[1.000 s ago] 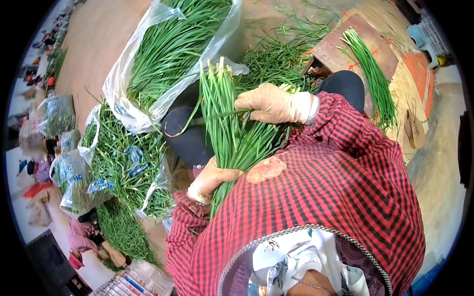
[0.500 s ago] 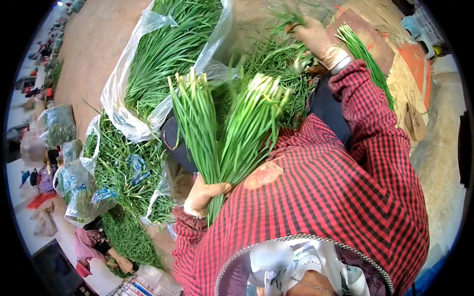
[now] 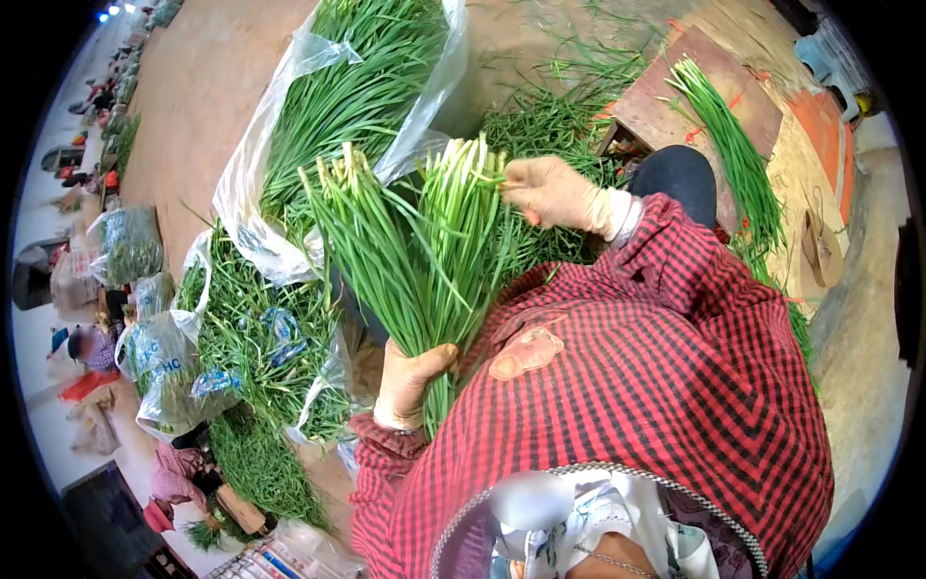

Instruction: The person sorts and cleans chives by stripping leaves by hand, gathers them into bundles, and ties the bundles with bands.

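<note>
Green stalks (image 3: 458, 227), two clumps, gripped by left hand (image 3: 413, 379); right hand (image 3: 559, 196) touching one, hold unclear.

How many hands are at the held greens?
2: the left hand grips the greens low down; the right hand is up by their pale ends. No others show there.

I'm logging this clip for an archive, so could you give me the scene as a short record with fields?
Left hand: closed around the lower part of a bunch of green stalks
Right hand: fingers at the bunch's pale ends; whether they grip a stalk is unclear
Bunch shape: spread into two parts
Upper left: open clear plastic bag full of green stalks
Upper right: separate bundle lying partly on a reddish-brown board
Between them: heap of loose greens
</note>
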The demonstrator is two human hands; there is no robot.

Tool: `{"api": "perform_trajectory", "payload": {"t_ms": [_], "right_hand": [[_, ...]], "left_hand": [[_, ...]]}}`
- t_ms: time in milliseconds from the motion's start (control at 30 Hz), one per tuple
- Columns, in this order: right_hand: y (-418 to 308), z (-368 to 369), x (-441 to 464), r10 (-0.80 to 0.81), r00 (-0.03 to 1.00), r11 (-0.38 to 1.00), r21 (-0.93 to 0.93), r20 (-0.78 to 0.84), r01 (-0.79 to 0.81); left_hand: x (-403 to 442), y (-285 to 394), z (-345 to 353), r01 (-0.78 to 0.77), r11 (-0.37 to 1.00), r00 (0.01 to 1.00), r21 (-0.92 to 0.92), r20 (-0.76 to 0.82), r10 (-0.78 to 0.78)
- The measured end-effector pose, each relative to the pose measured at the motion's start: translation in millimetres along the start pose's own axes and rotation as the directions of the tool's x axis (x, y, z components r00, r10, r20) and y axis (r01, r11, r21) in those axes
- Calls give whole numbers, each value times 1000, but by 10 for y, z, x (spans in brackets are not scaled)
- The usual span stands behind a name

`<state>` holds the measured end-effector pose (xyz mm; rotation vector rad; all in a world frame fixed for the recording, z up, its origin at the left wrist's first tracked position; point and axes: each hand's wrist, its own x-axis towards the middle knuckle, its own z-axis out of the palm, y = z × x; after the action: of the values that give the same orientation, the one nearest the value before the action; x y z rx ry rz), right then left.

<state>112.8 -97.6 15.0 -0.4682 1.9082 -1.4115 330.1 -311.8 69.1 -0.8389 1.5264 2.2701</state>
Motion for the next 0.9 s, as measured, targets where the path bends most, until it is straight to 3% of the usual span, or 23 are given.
{"api": "perform_trajectory", "payload": {"t_ms": [33, 100, 133, 167, 200, 233, 300, 367, 433, 500, 567, 633, 700, 767, 800, 900], "right_hand": [[19, -80, -1, 11, 998, 999, 47, -60, -8], [104, -328, 33, -96, 964, 984, -169, -249, 55], [136, -500, 58, -2, 960, 953, -291, -280, -83], [180, -691, 83, 85, 942, 888, -403, -323, -219], [251, -836, 85, 11, 965, 653, -729, -261, -204], [348, -854, 46, -42, 962, 649, -739, -270, -180], [31, -620, -97, -142, 926, 785, -609, -350, -110], [-270, -348, -180, -208, 954, 895, -435, -215, 98], [-453, -138, -177, -241, 968, 727, -674, -69, 133], [-303, -65, -21, -247, 968, 597, -794, -46, 115], [-215, -64, 55, -243, 969, 652, -747, -47, 127], [-194, -31, 60, -148, 982, 902, -423, -118, 85], [-122, 50, 135, -117, 993, 935, -341, -28, 100], [-151, 126, 110, 95, 995, 944, -316, -7, -93], [25, 139, 145, -182, 981, 871, -475, -71, 128], [167, -8, 207, -313, 942, 839, -501, -123, 213]], "left_hand": [[-13, -1, -42, -3, 1000, 1000, 9, 13, 3], [-46, -35, -109, -7, 1000, 1000, 11, 3, 7], [-60, -46, -130, -14, 999, 1000, 31, -4, 14], [-68, -58, -141, -22, 998, 1000, 51, -10, 23], [-80, -50, -132, -4, 1000, 1000, 31, -20, 5], [-72, -66, -140, -3, 1000, 1000, 30, -19, 4], [-16, -127, -154, -25, 999, 999, 27, -24, 26], [36, -165, -120, -49, 998, 999, 44, -14, 49], [58, -157, -60, -78, 994, 997, 70, 0, 78], [44, -129, 15, -86, 989, 996, 118, -20, 89], [51, -153, 18, -123, 988, 992, 95, -27, 127], [35, -147, 17, -80, 992, 996, 102, -33, 84], [59, -206, -1, -90, 986, 995, 139, -37, 96], [108, -247, -12, -104, 977, 994, 185, -27, 111], [124, -272, -8, -133, 970, 990, 203, -19, 139], [104, -240, -36, -128, 979, 991, 158, -11, 132]]}}
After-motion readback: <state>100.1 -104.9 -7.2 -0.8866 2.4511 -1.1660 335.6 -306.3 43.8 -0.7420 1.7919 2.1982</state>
